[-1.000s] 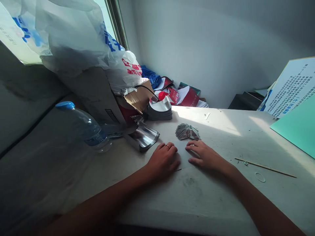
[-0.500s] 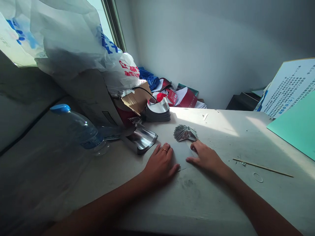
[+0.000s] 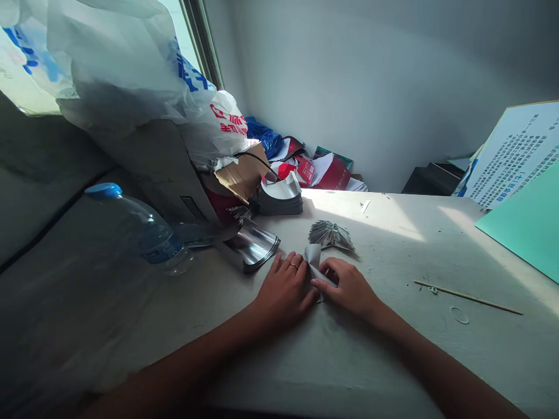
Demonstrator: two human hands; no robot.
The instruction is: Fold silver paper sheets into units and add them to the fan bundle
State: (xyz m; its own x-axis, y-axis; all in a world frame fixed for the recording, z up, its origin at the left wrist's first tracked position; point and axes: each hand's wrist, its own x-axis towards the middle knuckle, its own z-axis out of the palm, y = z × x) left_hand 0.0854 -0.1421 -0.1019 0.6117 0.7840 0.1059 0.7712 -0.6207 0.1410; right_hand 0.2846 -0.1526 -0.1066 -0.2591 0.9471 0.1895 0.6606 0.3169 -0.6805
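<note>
A person's left hand [image 3: 286, 286] rests palm-down, fingers slightly parted, at the left side of a bent silvery-white sheet [image 3: 313, 254], which sits on the table [image 3: 358, 361] just in front of a fan-shaped bundle [image 3: 331, 235]; the right hand [image 3: 349, 285], also in front of the bundle, pinches the sheet between thumb and curled fingers; curved silvery sheets [image 3: 257, 243] lie left of the bundle, a bottle [image 3: 151, 235] farther left; a thin stick [image 3: 469, 298] lies to the bundle's right.

On the table [image 3: 375, 366], the sheet [image 3: 312, 254] is between the left hand [image 3: 283, 288] and right hand [image 3: 351, 288], with the bundle [image 3: 331, 234] just beyond. The bottle [image 3: 159, 241] is left, the stick [image 3: 471, 297] right.
</note>
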